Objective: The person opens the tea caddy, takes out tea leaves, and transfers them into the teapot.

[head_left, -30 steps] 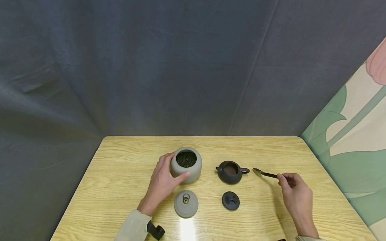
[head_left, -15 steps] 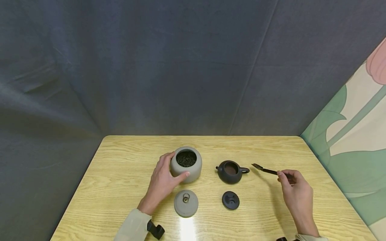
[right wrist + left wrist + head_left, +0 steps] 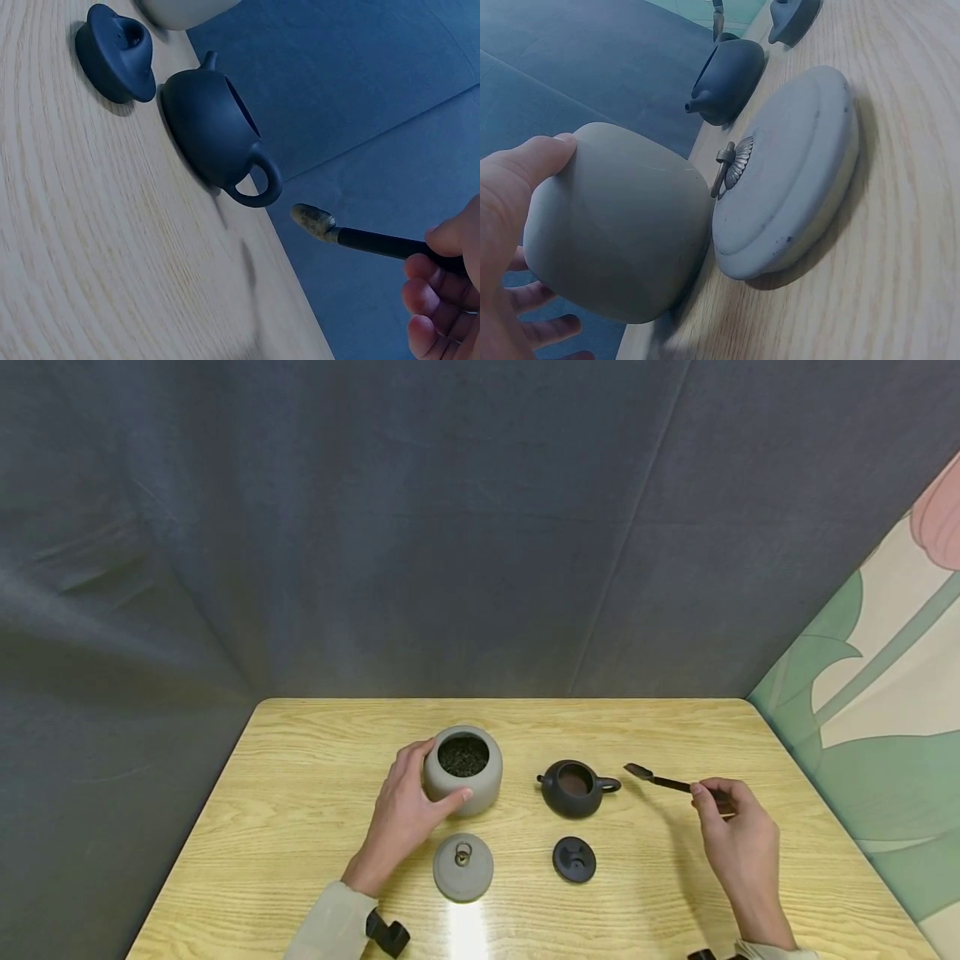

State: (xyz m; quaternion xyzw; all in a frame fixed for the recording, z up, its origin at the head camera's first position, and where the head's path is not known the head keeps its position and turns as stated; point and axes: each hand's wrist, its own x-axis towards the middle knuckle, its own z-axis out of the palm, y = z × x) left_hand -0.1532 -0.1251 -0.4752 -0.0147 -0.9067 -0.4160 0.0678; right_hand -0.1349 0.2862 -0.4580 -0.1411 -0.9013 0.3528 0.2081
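My left hand (image 3: pixel 408 814) grips the side of a round grey tea jar (image 3: pixel 483 789), thumb at the front and fingers round the back. Dark loose tea leaves (image 3: pixel 462 755) show inside its open mouth. My right hand (image 3: pixel 738 843) pinches the dark handle of a small tea scoop (image 3: pixel 382 244) between thumb and fingers, above the table. The scoop's metal head (image 3: pixel 313 220) points left, toward the handle of a dark, lidless teapot (image 3: pixel 572 806). Brown shows inside the teapot's opening.
A grey jar lid (image 3: pixel 472 881) with a metal ring lies in front of the jar, on the wooden table (image 3: pixel 285 810). The small dark teapot lid (image 3: pixel 574 860) lies before the teapot. A dark curtain (image 3: pixel 450 568) hangs behind the table.
The scoop's head has risen a little and shifted slightly left, with the right hand tilting it. The left hand, jar, teapot and both lids stay where they were.
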